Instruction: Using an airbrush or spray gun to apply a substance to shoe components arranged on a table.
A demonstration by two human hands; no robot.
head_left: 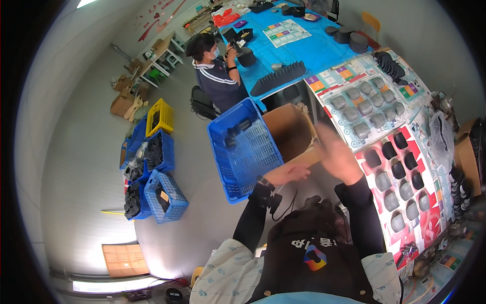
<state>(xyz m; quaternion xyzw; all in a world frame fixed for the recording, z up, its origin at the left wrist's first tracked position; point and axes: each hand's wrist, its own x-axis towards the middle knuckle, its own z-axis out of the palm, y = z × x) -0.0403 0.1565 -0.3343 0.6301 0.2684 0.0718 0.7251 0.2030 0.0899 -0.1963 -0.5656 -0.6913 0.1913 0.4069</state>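
My left hand is beside the near edge of an open cardboard box, with its fingers loosely extended and nothing visible in them. My right hand, smeared by motion, is at the right side of the same box; its fingers cannot be made out, nor whether they hold anything. To the left of the box, a blue plastic crate contains a few dark pieces. On the red-and-white sheet to my right lie several curved grey and black pads.
More grey pads cover a white sheet farther back. A co-worker sits at the blue-covered table, near a row of dark pieces. Blue crates and a yellow crate stand on the floor at left.
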